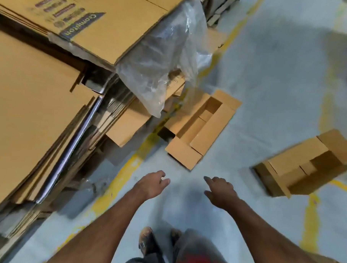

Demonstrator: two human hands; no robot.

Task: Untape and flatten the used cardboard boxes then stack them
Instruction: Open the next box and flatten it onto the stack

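Plastic sheet [164, 57] drapes flattened stack [31, 97] beside open box [200, 128].

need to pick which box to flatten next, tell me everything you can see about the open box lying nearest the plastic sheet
The open box is plain brown corrugated cardboard, long and narrow, not yet flattened. It lies on the grey floor with its opening up and flaps spread outward. Its far end sits by the clear plastic sheet hanging off the flattened stack. Neither hand touches it.
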